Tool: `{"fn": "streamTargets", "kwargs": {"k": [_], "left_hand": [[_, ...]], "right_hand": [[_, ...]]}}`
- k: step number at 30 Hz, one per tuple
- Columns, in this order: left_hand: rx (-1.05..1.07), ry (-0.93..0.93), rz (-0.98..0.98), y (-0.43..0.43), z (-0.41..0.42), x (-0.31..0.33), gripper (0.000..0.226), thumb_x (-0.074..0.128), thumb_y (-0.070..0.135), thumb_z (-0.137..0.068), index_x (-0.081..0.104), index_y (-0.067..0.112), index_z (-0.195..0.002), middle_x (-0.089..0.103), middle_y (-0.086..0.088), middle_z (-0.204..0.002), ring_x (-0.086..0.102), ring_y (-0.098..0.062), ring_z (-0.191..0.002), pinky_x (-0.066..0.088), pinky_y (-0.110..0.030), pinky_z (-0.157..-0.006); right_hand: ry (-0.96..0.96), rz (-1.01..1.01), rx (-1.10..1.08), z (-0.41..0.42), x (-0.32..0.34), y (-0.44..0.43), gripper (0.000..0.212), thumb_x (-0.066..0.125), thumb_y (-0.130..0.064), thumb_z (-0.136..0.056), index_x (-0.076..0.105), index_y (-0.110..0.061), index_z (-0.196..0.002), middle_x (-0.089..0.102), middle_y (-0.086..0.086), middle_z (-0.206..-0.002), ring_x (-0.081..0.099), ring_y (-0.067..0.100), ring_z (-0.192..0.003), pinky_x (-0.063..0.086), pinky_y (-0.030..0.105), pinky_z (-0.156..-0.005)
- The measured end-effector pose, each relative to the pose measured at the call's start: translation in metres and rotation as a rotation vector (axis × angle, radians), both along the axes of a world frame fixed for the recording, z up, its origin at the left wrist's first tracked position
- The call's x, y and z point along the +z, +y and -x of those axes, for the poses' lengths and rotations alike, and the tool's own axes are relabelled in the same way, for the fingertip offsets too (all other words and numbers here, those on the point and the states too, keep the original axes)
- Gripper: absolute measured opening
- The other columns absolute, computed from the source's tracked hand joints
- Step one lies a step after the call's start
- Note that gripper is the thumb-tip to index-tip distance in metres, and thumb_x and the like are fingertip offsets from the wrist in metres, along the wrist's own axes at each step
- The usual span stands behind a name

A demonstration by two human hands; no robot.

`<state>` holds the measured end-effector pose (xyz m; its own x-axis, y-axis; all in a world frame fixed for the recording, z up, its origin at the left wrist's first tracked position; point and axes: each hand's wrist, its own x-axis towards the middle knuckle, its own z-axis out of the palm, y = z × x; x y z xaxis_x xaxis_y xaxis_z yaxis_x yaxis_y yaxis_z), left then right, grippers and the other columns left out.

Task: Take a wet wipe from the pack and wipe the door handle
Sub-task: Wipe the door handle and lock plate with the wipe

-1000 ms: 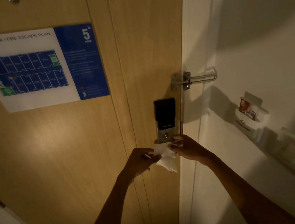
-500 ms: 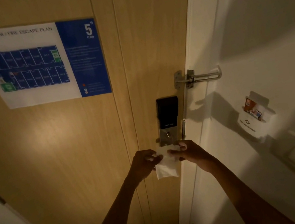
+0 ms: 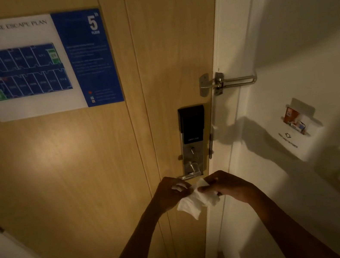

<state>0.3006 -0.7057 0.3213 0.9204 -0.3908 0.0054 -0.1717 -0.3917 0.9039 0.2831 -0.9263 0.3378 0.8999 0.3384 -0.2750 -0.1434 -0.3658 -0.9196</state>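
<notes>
White wet wipe (image 3: 196, 201), crumpled and partly unfolded, held up between both hands just below the door handle (image 3: 189, 175), not yet touching it. Left hand (image 3: 171, 193) pinches the wipe's upper left edge, fingers closed on the cloth; right hand (image 3: 224, 185) pinches its upper right part, fingers likewise clamped on it. Loose lower corner hangs free beneath the hands. Judged handling: very light, limp, damp, no stiffness of its own, likely to cling to itself and bunch; tears if pulled hard from two sides. Best taken by bunching a thick pad into one palm so that several layers sit between fingers and metal, rather than holding by a thin edge. Handle is a silver lever, seen end-on, sticking out leftward from the foot of the electronic lock (image 3: 193, 138), whose upper part is a black panel; smooth metal, so the wipe should slide easily, and wrapping it around the lever would cover top and underside together. Lock is set in a pale wooden door (image 3: 80, 167). Above it, a metal swing-bar door guard (image 3: 224, 82) bridges door and white frame. Fire escape plan (image 3: 24, 68) is fixed on the door at upper left. Key card holder (image 3: 295, 122) on the white wall to the right, card in it. Pack not in view. Light dim.
</notes>
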Motion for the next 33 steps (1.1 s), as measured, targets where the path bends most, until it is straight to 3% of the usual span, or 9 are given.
{"fn": "streamTargets", "kwargs": {"k": [4, 9, 14, 17, 21, 24, 28, 30, 33], "left_hand": [[-0.047, 0.084, -0.040, 0.002, 0.000, -0.003, 0.023, 0.075, 0.012, -0.078, 0.071, 0.004, -0.099, 0.071, 0.002, -0.092, 0.067, 0.002, -0.079, 0.054, -0.014, -0.072], [-0.043, 0.113, -0.103, 0.007, -0.002, -0.011, 0.026, 0.077, 0.017, -0.075, 0.072, 0.008, -0.100, 0.072, 0.002, -0.093, 0.067, -0.002, -0.083, 0.052, -0.012, -0.075], [-0.009, 0.131, -0.028, 0.009, -0.004, -0.010, 0.022, 0.077, 0.014, -0.075, 0.073, 0.005, -0.094, 0.072, 0.002, -0.082, 0.067, 0.001, -0.065, 0.049, -0.013, -0.056], [0.004, 0.129, 0.038, 0.014, -0.007, -0.010, 0.019, 0.079, 0.013, -0.073, 0.074, 0.005, -0.089, 0.073, -0.002, -0.080, 0.068, -0.005, -0.066, 0.052, -0.019, -0.056], [0.079, 0.082, 0.026, 0.025, -0.013, -0.010, 0.016, 0.079, 0.013, -0.073, 0.075, 0.007, -0.087, 0.075, -0.004, -0.081, 0.069, -0.010, -0.071, 0.055, -0.025, -0.061], [0.143, -0.082, -0.045, 0.035, -0.019, -0.011, 0.012, 0.078, 0.015, -0.074, 0.076, 0.012, -0.085, 0.073, 0.005, -0.077, 0.067, 0.000, -0.066, 0.052, -0.017, -0.061], [0.272, -0.320, -0.157, 0.044, -0.027, -0.015, 0.012, 0.079, 0.019, -0.073, 0.074, 0.019, -0.084, 0.071, 0.011, -0.078, 0.067, -0.002, -0.069, 0.054, -0.016, -0.064], [0.358, -0.334, -0.185, 0.046, -0.031, -0.021, 0.019, 0.081, 0.021, -0.071, 0.072, 0.021, -0.089, 0.070, 0.013, -0.082, 0.066, -0.002, -0.068, 0.055, -0.017, -0.063], [0.370, -0.276, -0.265, 0.047, -0.037, -0.031, 0.028, 0.080, 0.031, -0.071, 0.071, 0.025, -0.097, 0.070, 0.011, -0.088, 0.065, -0.002, -0.070, 0.056, -0.020, -0.065]], "right_hand": [[-0.024, 0.046, -0.038, 0.001, -0.004, 0.000, 0.032, 0.075, -0.028, -0.081, 0.070, -0.013, -0.109, 0.072, 0.005, -0.103, 0.070, 0.017, -0.095, 0.058, 0.030, -0.082], [0.020, 0.025, -0.040, 0.004, -0.002, -0.002, 0.018, 0.069, -0.029, -0.086, 0.067, -0.024, -0.104, 0.071, 0.001, -0.102, 0.068, 0.014, -0.094, 0.056, 0.022, -0.074], [0.033, -0.019, -0.038, 0.002, -0.010, -0.007, 0.040, 0.069, -0.039, -0.084, 0.065, -0.018, -0.118, 0.071, 0.001, -0.109, 0.068, 0.017, -0.099, 0.056, 0.027, -0.080], [0.000, 0.000, -0.085, -0.002, -0.018, -0.014, 0.052, 0.070, -0.051, -0.077, 0.064, -0.021, -0.120, 0.071, 0.001, -0.111, 0.069, 0.018, -0.099, 0.057, 0.034, -0.084], [-0.130, 0.082, -0.211, -0.005, -0.012, -0.022, 0.038, 0.066, -0.039, -0.087, 0.065, -0.015, -0.117, 0.071, 0.004, -0.107, 0.069, 0.018, -0.093, 0.056, 0.022, -0.068], [-0.338, 0.192, -0.410, -0.008, -0.005, -0.021, 0.023, 0.057, -0.026, -0.095, 0.067, -0.009, -0.108, 0.069, 0.004, -0.093, 0.065, 0.010, -0.078, 0.048, 0.012, -0.063], [-0.605, 0.296, -0.496, -0.010, -0.012, -0.005, 0.040, 0.045, -0.034, -0.096, 0.068, -0.003, -0.107, 0.069, 0.001, -0.087, 0.063, 0.004, -0.070, 0.045, 0.006, -0.060], [-0.654, 0.308, -0.517, -0.011, -0.019, 0.011, 0.036, 0.046, -0.028, -0.098, 0.064, -0.003, -0.116, 0.066, -0.001, -0.095, 0.063, 0.003, -0.075, 0.044, 0.002, -0.064], [-0.669, 0.315, -0.525, -0.019, -0.033, 0.029, 0.031, 0.051, -0.019, -0.098, 0.062, -0.001, -0.121, 0.068, 0.011, -0.114, 0.066, 0.021, -0.100, 0.043, 0.013, -0.081]]}}
